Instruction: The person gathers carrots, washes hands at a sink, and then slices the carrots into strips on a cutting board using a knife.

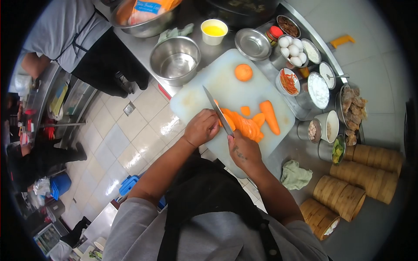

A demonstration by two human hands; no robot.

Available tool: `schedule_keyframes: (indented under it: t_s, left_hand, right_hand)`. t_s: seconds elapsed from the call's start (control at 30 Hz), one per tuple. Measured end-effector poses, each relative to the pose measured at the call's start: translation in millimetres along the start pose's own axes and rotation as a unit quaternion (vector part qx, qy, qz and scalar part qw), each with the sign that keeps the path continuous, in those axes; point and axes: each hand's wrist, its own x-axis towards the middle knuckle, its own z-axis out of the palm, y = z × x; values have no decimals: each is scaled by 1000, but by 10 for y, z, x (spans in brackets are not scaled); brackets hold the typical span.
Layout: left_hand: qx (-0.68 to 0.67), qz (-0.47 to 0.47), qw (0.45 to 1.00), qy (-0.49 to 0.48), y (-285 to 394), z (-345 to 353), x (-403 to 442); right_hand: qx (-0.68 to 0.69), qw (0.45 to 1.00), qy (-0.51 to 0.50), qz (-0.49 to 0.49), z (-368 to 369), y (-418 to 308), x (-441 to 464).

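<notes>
My right hand (244, 152) is wrapped round the handle of a knife (217, 109), its blade pointing away from me over the cutting board (191, 102). Curled close to the left of the blade, my left hand (202, 127) grips a carrot, mostly hidden by the fingers and the knife. Overlapping carrot slices (244, 125) lie fanned out right of the blade. Beyond them are a small carrot chunk (245, 110), a longer peeled carrot piece (270, 117) and, near the board's far edge, a thick round orange piece (243, 72).
A steel bowl (175, 61) and a cup of yellow liquid (214, 32) stand past the board. To the right are eggs (293, 50), shredded carrot (288, 81), white powder (318, 90), a cloth (296, 175) and bamboo steamers (339, 198). Another person (78, 39) stands at far left.
</notes>
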Motion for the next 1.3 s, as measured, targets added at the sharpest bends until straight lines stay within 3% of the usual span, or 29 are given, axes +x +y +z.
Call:
schedule_keyframes:
  t_s: [0.73,1.23,1.3]
  left_hand:
    - [-15,-13,1000,7,-29,9,-21]
    - [-21,-19,1000,11,10,-26,-11]
    - [37,-6,999,1,55,-84,21]
  right_hand:
    - [32,999,11,-27,48,-117,24]
    - [6,999,25,24,362,-81,188]
    - [13,999,9,29,349,-76,163]
